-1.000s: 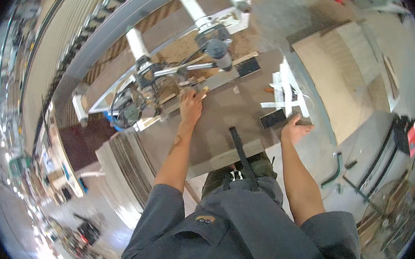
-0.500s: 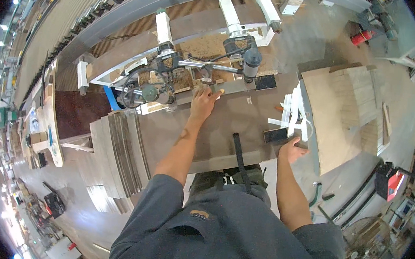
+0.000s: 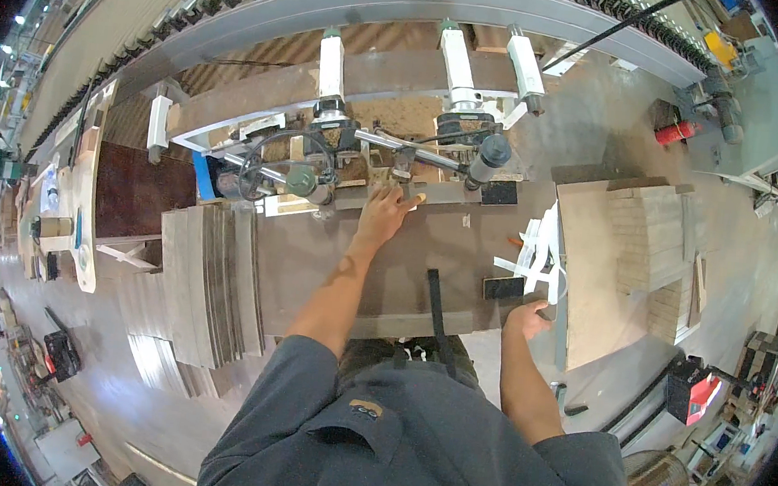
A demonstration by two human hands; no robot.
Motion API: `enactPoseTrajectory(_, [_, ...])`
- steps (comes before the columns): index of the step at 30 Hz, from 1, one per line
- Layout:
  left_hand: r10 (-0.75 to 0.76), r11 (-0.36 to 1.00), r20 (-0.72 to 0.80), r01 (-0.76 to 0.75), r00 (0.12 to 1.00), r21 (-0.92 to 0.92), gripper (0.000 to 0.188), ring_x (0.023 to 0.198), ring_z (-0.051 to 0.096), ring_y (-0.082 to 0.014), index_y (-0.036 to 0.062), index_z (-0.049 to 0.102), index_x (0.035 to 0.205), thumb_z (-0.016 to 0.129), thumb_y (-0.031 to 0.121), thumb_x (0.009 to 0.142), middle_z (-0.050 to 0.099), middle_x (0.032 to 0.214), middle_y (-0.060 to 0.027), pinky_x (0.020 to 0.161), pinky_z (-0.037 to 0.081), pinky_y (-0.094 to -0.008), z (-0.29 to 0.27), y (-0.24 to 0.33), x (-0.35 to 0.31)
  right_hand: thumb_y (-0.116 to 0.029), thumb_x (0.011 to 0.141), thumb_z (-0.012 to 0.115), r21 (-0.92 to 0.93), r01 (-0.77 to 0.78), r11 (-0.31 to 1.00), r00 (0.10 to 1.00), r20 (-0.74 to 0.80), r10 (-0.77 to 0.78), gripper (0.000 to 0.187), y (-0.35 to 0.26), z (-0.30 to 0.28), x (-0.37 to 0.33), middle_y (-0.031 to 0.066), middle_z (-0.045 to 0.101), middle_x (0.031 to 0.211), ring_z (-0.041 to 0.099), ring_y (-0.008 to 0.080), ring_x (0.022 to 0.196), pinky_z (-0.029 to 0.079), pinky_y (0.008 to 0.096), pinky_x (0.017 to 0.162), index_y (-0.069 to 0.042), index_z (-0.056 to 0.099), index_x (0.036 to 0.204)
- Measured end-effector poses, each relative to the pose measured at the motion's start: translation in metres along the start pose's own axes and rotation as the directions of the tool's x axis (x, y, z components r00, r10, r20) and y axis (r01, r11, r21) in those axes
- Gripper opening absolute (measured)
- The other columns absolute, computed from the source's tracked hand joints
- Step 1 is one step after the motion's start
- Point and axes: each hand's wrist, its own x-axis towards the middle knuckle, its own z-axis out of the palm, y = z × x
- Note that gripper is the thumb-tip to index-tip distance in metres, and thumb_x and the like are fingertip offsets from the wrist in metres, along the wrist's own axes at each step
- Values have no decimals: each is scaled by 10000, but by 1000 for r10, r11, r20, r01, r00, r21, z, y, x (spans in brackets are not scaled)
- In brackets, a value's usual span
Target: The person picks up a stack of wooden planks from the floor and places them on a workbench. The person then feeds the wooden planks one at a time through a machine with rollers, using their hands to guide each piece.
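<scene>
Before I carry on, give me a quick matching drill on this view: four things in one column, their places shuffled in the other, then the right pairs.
Things
1. left hand
2. white strips
3. stacked boards
4. red cylinder

Places
A. beside the left end of the table
B. near the picture's upper right
C. at the long grey strip along the table's far side
D. at the table's right end

Pairs: 1-C, 2-D, 3-A, 4-B
</scene>
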Motion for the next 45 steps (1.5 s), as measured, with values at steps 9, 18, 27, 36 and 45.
enactPoseTrajectory(9, [-32,999,40,33,999,-20,385,887,607,-232,318,763,1171,661,119,857,535,874,-20,893,512,-408,4,-2,3,-621,1009,455,-31,59,998,996,-61,-60,797,1,7,6,347,642,1197,648,516,1090,523,589,918,85,386,1372])
enactPoseTrajectory(18, [4,997,82,-11,997,79,385,885,610,-240,330,756,1183,675,134,862,540,876,-26,855,500,-403,7,-2,4,-625,1009,454,1,26,1000,999,-27,-26,816,-4,1,-1,347,669,1148,672,511,1042,537,591,864,78,358,1413])
enactPoseTrajectory(27, [18,999,72,-21,997,32,415,922,612,-270,315,723,1245,710,154,863,572,939,-38,895,490,-423,13,-3,2,-629,987,491,22,-45,999,999,0,45,886,-3,3,8,365,630,1255,635,526,1136,518,574,957,87,320,1481])
enactPoseTrajectory(36, [-108,992,44,110,993,-56,483,1119,607,-340,227,670,1300,808,221,837,620,1153,-107,1030,464,-496,18,-7,-9,-589,996,495,93,69,993,997,-25,-67,861,6,3,5,377,615,1245,629,529,1116,508,593,935,119,314,1451])
enactPoseTrajectory(45, [-134,991,-27,133,991,-4,500,1151,585,-339,206,659,1288,829,282,823,591,1253,-88,1030,445,-513,5,2,-5,-538,1011,500,162,132,978,991,-7,-132,769,8,-4,0,365,624,1235,636,528,1098,503,593,946,98,347,1417])
